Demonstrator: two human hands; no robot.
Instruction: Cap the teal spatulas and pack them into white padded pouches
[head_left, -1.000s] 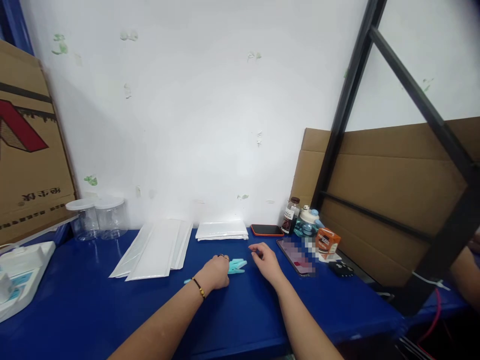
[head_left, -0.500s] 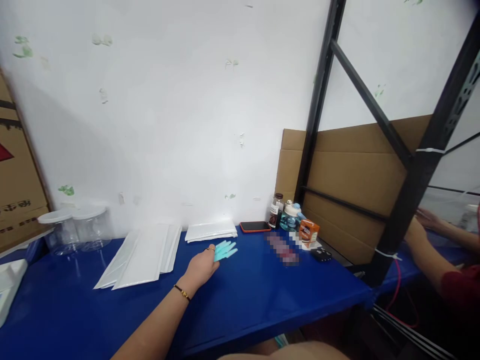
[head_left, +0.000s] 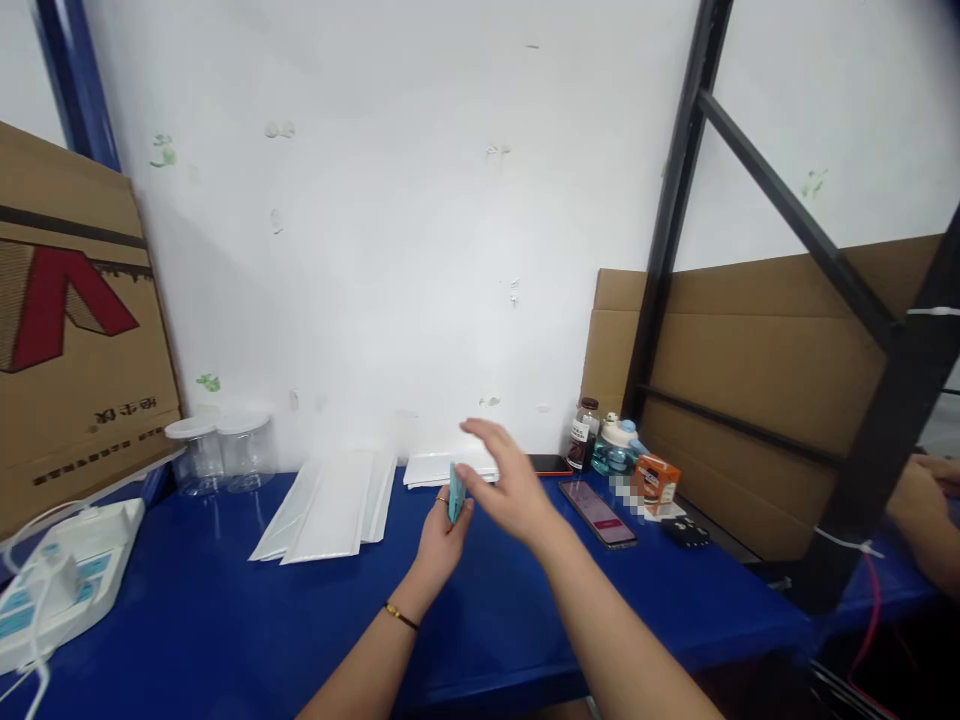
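Observation:
My left hand (head_left: 439, 537) is closed around a small stack of light-blue strips (head_left: 455, 494), held on edge above the blue table (head_left: 480, 640). Just to the right is my right hand (head_left: 514, 487), its fingers apart and nothing seen in them. Its thumb comes close to the strips; whether it touches them I cannot tell. Behind the hands lies a small pile of white packets (head_left: 424, 470), partly covered by them. Larger white plastic envelopes (head_left: 330, 510) are spread out on the left.
Two clear lidded jars (head_left: 246, 455) stand by the wall, near a power strip (head_left: 82, 575) and a large carton (head_left: 75, 350). Rightward lie a phone (head_left: 598, 513), a dark bottle (head_left: 582, 437), a blue-lidded bottle (head_left: 616, 450) and an orange box (head_left: 657, 483). Beyond the black rack post (head_left: 870, 450), another person's arm (head_left: 922, 510) shows.
My right hand has come up into view beside the left. The strips, fanned out before, are now gathered and turned on edge. The view has swung left, showing more of the carton and power strip.

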